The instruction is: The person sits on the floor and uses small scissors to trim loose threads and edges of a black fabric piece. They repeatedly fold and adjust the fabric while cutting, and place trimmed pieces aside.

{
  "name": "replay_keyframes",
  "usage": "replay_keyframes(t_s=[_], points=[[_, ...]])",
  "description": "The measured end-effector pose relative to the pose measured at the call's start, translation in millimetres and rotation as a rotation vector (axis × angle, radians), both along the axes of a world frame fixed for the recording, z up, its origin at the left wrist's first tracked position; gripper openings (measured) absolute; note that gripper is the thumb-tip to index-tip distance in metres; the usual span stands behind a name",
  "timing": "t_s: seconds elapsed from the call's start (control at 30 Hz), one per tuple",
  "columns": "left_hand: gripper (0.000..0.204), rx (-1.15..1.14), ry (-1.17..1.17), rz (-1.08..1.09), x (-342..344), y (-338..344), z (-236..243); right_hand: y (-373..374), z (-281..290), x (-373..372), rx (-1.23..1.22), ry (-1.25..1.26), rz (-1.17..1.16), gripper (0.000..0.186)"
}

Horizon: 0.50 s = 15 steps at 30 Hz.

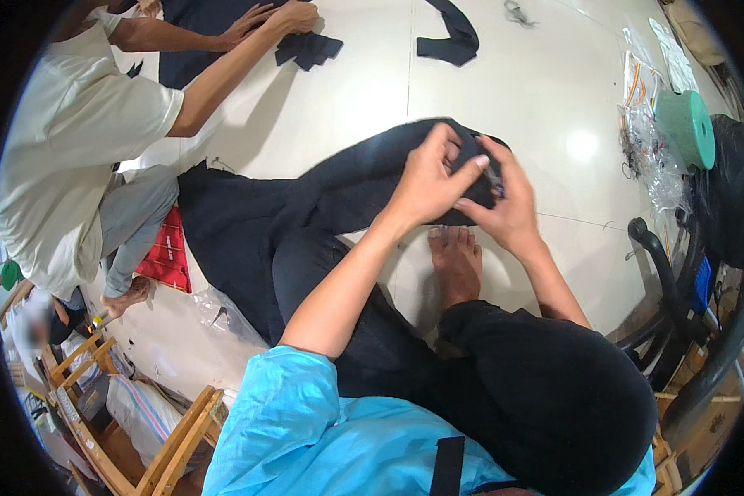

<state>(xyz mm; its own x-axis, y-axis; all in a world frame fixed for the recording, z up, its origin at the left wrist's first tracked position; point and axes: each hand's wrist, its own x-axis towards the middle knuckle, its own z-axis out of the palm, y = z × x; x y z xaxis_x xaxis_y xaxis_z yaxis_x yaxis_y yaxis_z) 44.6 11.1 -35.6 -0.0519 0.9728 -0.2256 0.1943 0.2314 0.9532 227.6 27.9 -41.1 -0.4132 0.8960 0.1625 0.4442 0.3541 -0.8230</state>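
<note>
- Our left hand [422, 178] is closed at the fingertips: thumb out straight, fingers curled, pinching a fold of the black cloth [355, 180].
- Our right hand [512, 202] faces it, thumb and forefinger bent round the same spot. A small shiny thing [497, 183] shows between them, too blurred to identify; we can't tell whether those fingers are clamped on it or just around it.
- Black cloth: in and under the grip, spread left of it and across our leg, loose end at far left.
- Just below the grip: our bare foot [456, 263] on the pale tiled floor [554, 273].
- Beyond the grip, well apart: a dark curved strip [463, 41] flat on the floor, with a thread tuft [518, 13] to its right.
- Up and left of the grip: a co-worker in a cream shirt [83, 140], both hands on dark fabric [194, 33], a bunched dark piece [310, 51] just beside them.
- Left of the grip, past the cloth: a red flat packet [167, 255]; clear plastic [231, 316] lies nearer us.
- Right of the grip, well apart: a green spool [684, 128] beside clear bags [657, 161].
</note>
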Motion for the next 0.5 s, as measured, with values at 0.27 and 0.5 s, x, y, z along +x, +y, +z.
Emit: replay_keyframes(t_s=[0.27, 0.5], points=[[0.040, 0.380, 0.155, -0.061, -31, 4, 3, 22, -10, -15, -0.505, 0.274, -0.072, 0.041], [0.083, 0.397, 0.175, -0.241, -51, 14, -6, 49, 24, -13, -0.854, 0.361, -0.001, 0.043]])
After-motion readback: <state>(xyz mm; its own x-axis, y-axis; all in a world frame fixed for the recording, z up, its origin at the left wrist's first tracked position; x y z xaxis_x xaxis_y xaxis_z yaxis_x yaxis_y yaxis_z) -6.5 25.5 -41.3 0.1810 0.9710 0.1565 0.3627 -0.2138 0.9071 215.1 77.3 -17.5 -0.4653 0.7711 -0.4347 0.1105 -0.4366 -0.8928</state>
